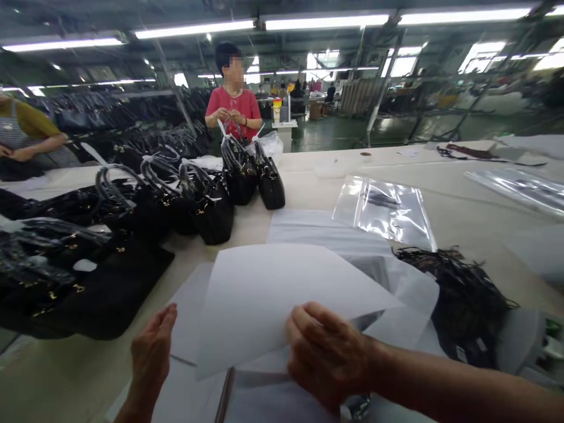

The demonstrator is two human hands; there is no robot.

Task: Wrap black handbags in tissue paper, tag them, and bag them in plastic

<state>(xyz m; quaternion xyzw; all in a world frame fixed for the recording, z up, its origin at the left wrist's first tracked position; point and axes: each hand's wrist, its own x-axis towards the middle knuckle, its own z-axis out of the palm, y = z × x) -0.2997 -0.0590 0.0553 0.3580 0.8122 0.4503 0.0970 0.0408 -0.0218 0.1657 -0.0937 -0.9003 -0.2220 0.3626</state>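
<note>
My right hand (328,352) is closed on the near edge of a large white sheet (273,288), which is lifted and slightly curved over other sheets. To its left, my left hand (152,352) is raised beside the sheet's left side, fingers extended and holding nothing. Beneath lie more white sheets (189,311) and translucent wrapping (414,294). Something dark and shiny shows partly under my right wrist, too hidden to make out.
Black handbags (215,214) with wrapped handles crowd the left side of the table (308,176). Clear plastic bags (388,208) lie beyond the sheets, and a heap of dark straps (462,305) sits at right. Across the table stands a person in red (233,108); another person (33,138) is at far left.
</note>
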